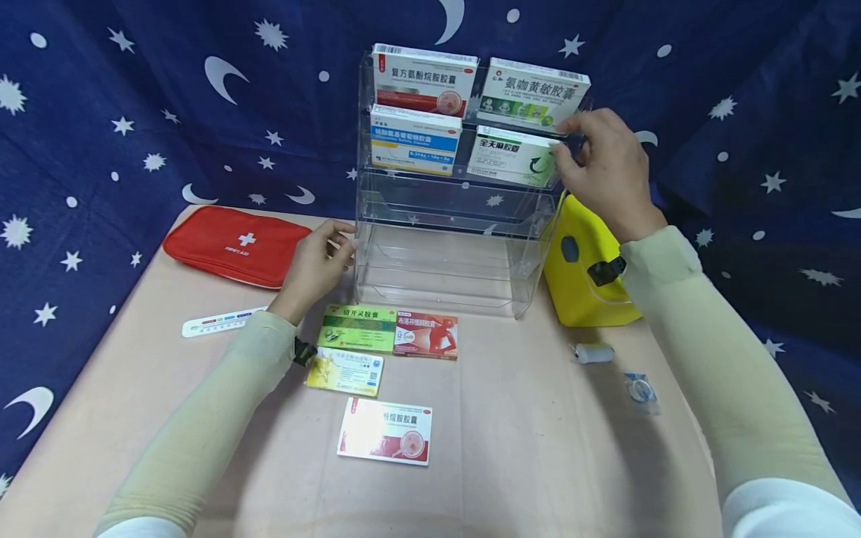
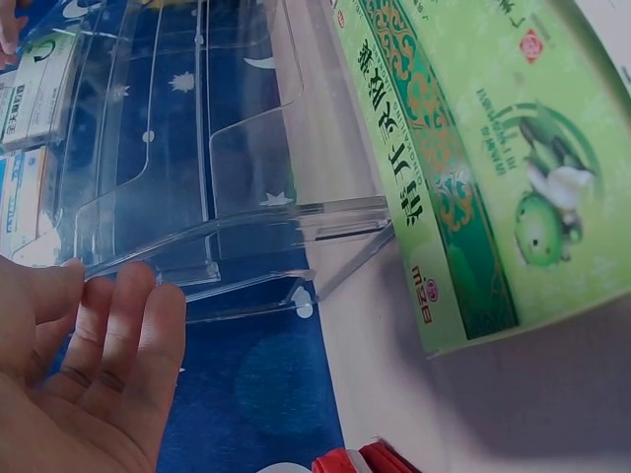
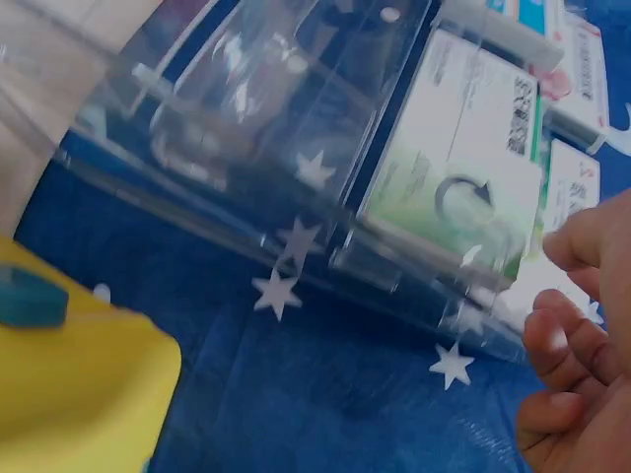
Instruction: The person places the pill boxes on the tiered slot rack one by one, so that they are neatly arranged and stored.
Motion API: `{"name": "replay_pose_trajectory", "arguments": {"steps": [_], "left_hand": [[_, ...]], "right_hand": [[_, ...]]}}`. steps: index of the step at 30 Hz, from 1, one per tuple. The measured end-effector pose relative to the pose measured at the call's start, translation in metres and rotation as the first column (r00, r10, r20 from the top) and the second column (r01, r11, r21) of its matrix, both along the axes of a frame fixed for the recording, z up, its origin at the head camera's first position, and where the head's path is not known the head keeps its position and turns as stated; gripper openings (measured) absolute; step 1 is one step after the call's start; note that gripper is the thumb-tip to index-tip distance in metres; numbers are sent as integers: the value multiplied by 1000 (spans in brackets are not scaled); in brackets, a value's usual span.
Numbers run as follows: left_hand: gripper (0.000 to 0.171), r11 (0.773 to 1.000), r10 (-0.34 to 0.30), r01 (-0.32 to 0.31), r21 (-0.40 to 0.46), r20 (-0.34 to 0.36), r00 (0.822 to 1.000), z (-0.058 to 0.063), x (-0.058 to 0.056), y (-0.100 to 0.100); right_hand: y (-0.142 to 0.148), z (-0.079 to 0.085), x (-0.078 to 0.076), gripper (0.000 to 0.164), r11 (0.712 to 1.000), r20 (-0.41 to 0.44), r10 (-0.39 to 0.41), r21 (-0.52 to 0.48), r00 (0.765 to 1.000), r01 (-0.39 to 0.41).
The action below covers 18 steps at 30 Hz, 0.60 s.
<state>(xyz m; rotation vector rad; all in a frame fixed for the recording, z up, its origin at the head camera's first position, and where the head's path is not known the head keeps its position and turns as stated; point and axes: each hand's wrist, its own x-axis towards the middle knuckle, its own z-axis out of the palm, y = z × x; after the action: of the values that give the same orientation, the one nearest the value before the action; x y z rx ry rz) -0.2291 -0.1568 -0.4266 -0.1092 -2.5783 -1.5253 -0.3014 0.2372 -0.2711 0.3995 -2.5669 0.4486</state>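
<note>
A clear plastic display rack [image 1: 437,295] stands on the table, its upper tiers holding medicine boxes. My left hand [image 1: 321,258] pinches the rack's left side edge, thumb and fingertips meeting at the plastic in the left wrist view. High on the other side, my right hand [image 1: 608,161] grips the right side edge with bent fingers. Its thumb lies right by the end of a white-and-green medicine box [image 1: 513,157]. Above that sits another green-and-white box [image 1: 531,93]. To their left are a red-and-white box [image 1: 424,81] and a blue-and-white box [image 1: 415,142].
In front of the rack lie a green box [image 1: 359,327], a red box [image 1: 425,334], a yellow-and-white box [image 1: 346,371] and a white-and-red box [image 1: 385,431]. A red first-aid pouch [image 1: 235,246] is left; a yellow bag [image 1: 585,276], bandage roll [image 1: 594,353] and small packet [image 1: 641,391] are right.
</note>
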Motion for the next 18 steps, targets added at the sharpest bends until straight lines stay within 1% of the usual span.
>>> {"name": "replay_pose_trajectory", "arguments": {"steps": [2, 4, 6, 7, 9, 12, 15, 16, 18], "left_hand": [[29, 1000, -6, 6, 5, -13, 1000, 0, 0, 0], [29, 1000, -11, 11, 9, -28, 1000, 1, 0, 0], [28, 1000, -17, 17, 12, -44, 999, 1, 1, 0], [28, 1000, -19, 20, 12, -50, 999, 2, 1, 0], [27, 1000, -20, 21, 7, -50, 999, 2, 0, -1], [27, 1000, -21, 21, 6, -43, 999, 3, 0, -1], [27, 1000, -24, 24, 12, -36, 999, 3, 0, -1], [27, 1000, -23, 24, 14, -34, 999, 3, 0, -1], [27, 1000, -21, 21, 6, -26, 999, 3, 0, -1]], "right_hand": [[-2, -4, 8, 34, 998, -60, 56, -30, 997, -58], [-6, -12, 18, 29, 988, -105, 134, -64, 985, -141], [-11, -26, 33, 23, 967, -106, 225, -100, 968, -236], [-14, -34, 41, 20, 954, -85, 269, -115, 959, -277], [-23, -54, 61, 17, 923, -13, 359, -146, 933, -357], [-38, -92, 96, 17, 883, 145, 462, -174, 875, -437], [-52, -132, 135, 21, 857, 301, 515, -197, 803, -476], [-57, -145, 149, 23, 854, 347, 521, -199, 780, -481], [-65, -166, 175, 27, 857, 436, 512, -199, 740, -476]]}}
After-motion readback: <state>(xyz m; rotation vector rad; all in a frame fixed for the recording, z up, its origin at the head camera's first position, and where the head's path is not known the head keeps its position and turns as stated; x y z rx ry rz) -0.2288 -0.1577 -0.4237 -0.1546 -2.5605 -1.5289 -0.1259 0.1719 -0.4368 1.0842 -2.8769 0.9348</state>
